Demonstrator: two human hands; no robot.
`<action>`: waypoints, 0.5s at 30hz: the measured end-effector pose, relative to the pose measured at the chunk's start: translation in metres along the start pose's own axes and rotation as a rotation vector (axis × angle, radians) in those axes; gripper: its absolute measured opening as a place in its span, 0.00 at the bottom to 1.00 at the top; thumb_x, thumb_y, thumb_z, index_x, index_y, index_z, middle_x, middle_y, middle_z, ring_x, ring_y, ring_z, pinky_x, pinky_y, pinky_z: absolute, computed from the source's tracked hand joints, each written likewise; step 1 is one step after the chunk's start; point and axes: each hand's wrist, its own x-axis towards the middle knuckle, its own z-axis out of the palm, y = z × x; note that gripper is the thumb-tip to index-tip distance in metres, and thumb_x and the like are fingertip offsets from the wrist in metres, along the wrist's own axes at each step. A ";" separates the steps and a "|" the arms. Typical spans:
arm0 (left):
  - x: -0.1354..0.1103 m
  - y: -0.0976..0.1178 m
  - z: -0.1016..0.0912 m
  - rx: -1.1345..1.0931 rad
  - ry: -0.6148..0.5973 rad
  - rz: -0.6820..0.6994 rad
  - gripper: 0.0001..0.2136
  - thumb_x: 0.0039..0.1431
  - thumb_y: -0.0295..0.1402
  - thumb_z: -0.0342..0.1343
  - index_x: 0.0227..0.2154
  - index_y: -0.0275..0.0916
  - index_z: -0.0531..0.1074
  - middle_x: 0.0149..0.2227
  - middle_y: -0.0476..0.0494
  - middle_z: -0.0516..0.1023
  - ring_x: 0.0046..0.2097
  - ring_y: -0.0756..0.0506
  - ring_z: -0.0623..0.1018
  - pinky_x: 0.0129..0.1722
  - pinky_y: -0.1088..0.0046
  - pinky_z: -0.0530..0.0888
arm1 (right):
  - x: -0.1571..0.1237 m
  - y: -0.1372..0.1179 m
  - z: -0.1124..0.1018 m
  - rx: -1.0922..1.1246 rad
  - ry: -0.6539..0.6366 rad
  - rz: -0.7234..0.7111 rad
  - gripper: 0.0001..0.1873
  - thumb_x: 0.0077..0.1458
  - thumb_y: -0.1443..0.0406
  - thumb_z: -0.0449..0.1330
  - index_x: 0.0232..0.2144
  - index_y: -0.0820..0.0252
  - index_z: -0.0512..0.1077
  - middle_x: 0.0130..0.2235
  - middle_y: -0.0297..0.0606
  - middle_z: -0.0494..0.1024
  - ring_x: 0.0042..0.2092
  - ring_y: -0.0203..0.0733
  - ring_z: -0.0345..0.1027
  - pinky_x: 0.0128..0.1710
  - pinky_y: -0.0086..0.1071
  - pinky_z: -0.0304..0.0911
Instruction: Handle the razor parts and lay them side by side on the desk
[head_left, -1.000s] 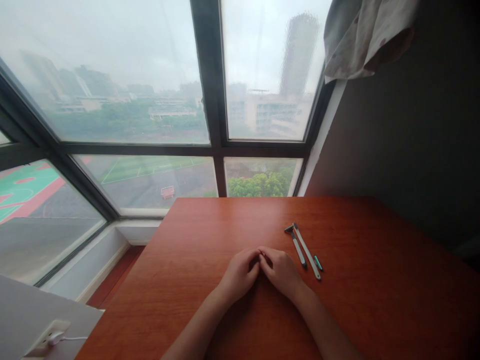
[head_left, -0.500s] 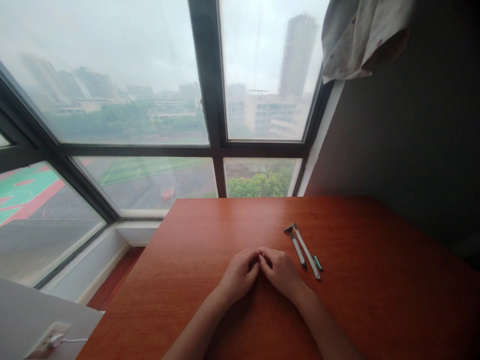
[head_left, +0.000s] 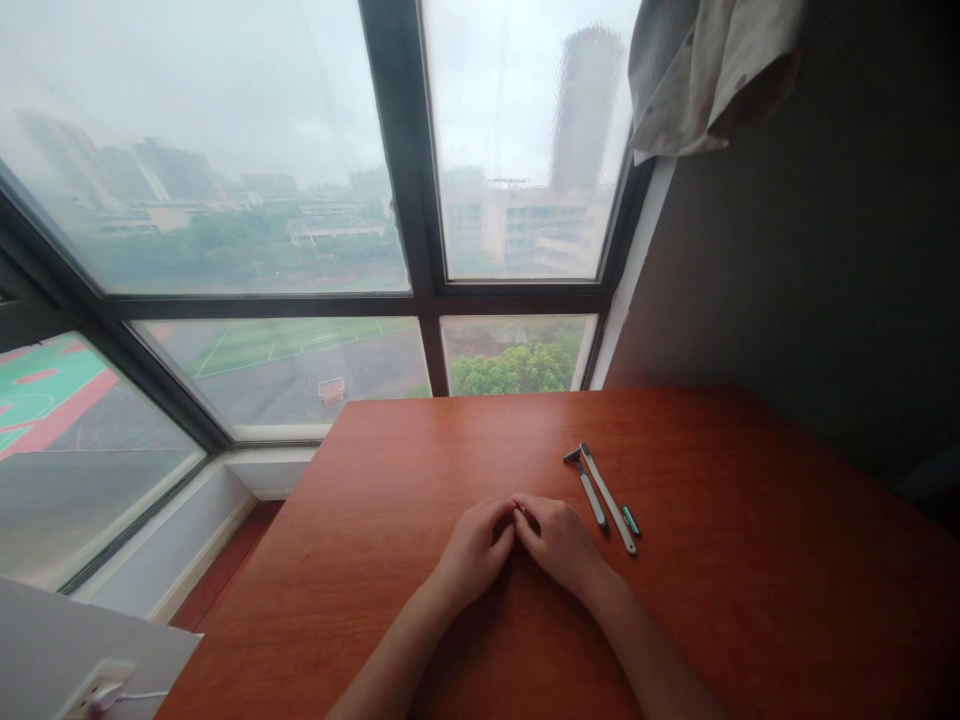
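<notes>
My left hand point(head_left: 477, 545) and my right hand point(head_left: 561, 542) rest on the brown wooden table point(head_left: 360, 590), their fingertips meeting in the middle. Both have curled fingers, and nothing shows in either one. Just beyond my right hand lies a razor point(head_left: 592, 502) with a grey handle, its dark head pointing away from me. Alongside it is a long, slim grey toothbrush point(head_left: 611, 502), with a hole at its near end and a dark head at the far end. A small green and black piece point(head_left: 631, 520), perhaps a razor cartridge, lies right of the toothbrush.
Large windows with dark frames point(head_left: 300, 308) stand behind the table's far edge. A dark wall point(head_left: 750, 280) runs along the right, and a pale cloth point(head_left: 705, 80) hangs at the upper right. At lower left, a white plug point(head_left: 105, 698) sits in a wall socket.
The view has shifted slightly, so the window, table items and cloth appear a little further left. My hands stay together in the same pose; the razor, toothbrush and green piece lie as before.
</notes>
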 end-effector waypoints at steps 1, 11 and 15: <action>0.000 0.000 0.000 0.001 -0.002 -0.001 0.11 0.55 0.22 0.49 0.38 0.38 0.73 0.37 0.43 0.77 0.39 0.45 0.74 0.42 0.70 0.70 | 0.000 0.000 0.000 0.000 -0.002 0.000 0.11 0.59 0.67 0.52 0.38 0.56 0.74 0.36 0.38 0.81 0.38 0.42 0.74 0.36 0.28 0.61; -0.001 -0.002 0.000 0.006 0.001 -0.004 0.11 0.55 0.23 0.49 0.38 0.39 0.73 0.37 0.43 0.77 0.39 0.45 0.74 0.42 0.70 0.70 | 0.000 -0.002 -0.001 -0.006 -0.014 0.010 0.11 0.59 0.67 0.52 0.39 0.56 0.74 0.37 0.38 0.81 0.38 0.42 0.74 0.36 0.28 0.60; -0.001 -0.003 0.001 0.009 0.004 -0.001 0.11 0.55 0.23 0.49 0.38 0.39 0.73 0.36 0.43 0.76 0.38 0.45 0.74 0.42 0.70 0.70 | 0.000 -0.002 -0.002 -0.011 -0.025 0.015 0.11 0.59 0.67 0.51 0.39 0.56 0.74 0.37 0.38 0.81 0.38 0.42 0.74 0.37 0.28 0.60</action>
